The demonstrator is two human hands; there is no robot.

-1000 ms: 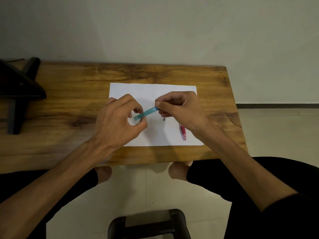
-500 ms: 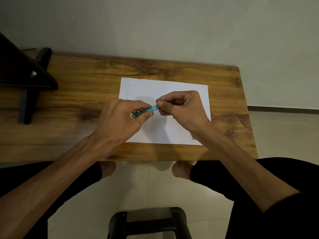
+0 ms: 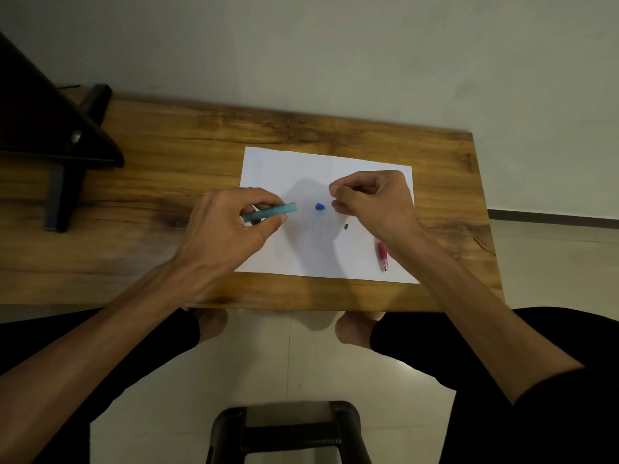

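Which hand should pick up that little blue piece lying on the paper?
Right. The right hand hovers just beside the blue piece, with nothing visible in its curled fingers; the left hand grips the teal barrel.

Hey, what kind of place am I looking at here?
Most likely a plain room at home, used as a makeshift desk spot: a wooden table against a bare wall, a tiled floor, and a white paper sheet where the left hand holds a teal pen barrel.
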